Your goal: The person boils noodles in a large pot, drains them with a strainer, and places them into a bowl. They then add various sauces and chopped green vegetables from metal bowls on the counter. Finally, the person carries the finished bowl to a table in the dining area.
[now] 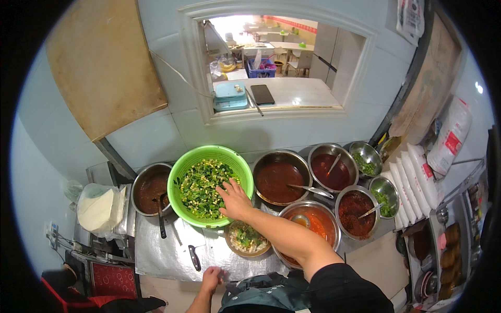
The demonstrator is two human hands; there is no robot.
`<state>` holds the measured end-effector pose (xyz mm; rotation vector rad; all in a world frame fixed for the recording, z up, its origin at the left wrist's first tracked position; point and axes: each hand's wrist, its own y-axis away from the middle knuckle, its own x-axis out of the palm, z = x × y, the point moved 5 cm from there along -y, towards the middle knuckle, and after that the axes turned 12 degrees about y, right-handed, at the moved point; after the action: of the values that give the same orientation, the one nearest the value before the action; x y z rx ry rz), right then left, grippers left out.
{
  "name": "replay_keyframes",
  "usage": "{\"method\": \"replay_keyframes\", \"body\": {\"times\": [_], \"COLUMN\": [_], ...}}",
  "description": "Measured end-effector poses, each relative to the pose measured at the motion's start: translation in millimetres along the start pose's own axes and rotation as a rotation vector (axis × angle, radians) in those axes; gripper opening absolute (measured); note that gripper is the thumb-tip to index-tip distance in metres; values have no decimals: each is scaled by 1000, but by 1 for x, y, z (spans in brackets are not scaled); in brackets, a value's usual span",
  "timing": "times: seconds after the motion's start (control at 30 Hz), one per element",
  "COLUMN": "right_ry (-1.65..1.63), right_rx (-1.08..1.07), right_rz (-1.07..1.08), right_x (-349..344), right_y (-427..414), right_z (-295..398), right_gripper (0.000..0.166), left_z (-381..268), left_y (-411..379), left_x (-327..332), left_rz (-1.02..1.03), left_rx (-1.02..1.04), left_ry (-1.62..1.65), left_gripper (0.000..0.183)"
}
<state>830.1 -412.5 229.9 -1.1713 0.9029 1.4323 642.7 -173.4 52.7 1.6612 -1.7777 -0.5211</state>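
My right hand [235,199] reaches over the right part of a green plastic basin [242,168], its fingers spread above chopped greens with pale yellow bits [201,184]. Whether the fingertips touch the greens cannot be told. Below my right forearm stands a bowl of pale food topped with greens [247,239], partly covered by the arm. My left hand [212,278] hangs at the front edge of the metal worktop [156,258], fingers loosely curled and slightly blurred. Up and left of it lies a cleaver with a dark handle [194,258], its blade hard to make out against the metal.
Metal basins of brown sauce [280,178], red oil [327,168], chili paste [356,211] and orange-red broth [321,223] stand at right, beside bowls of chopped greens [381,201]. A pot with a ladle [146,191] is left. A phone [262,94] lies on the hatch sill.
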Motion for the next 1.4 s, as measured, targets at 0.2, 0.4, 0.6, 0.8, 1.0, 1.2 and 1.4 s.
{"method": "replay_keyframes", "body": {"times": [0.2,0.4,0.6,0.8,1.0,1.2,1.4], "right_ry": [-487,-427,-239,-76,171,437,171], "right_rx": [174,802,1190,1180,878,475,371], "right_rz": [-287,-577,-784,-496,219,380,435], "right_x": [-16,-55,-96,-101,-32,-22,1], "right_y": [138,348,502,518,475,442,424], "right_z": [-35,-147,-288,-464,-611,-611,-601], "right_gripper": [54,42,30,31,53,54,27], "left_z": [25,51,43,68,84,82,106], "left_y": [-54,-106,-100,-23,158,284,337], "left_x": [71,137,129,68,94,208,309], "left_rz": [278,407,362,125,-168,-311,-435], "left_rx": [-279,-410,-337,-140,11,359,464], "left_ry": [105,343,481,618,708,736,716], "left_gripper": [32,41,48,56,59,68,62]}}
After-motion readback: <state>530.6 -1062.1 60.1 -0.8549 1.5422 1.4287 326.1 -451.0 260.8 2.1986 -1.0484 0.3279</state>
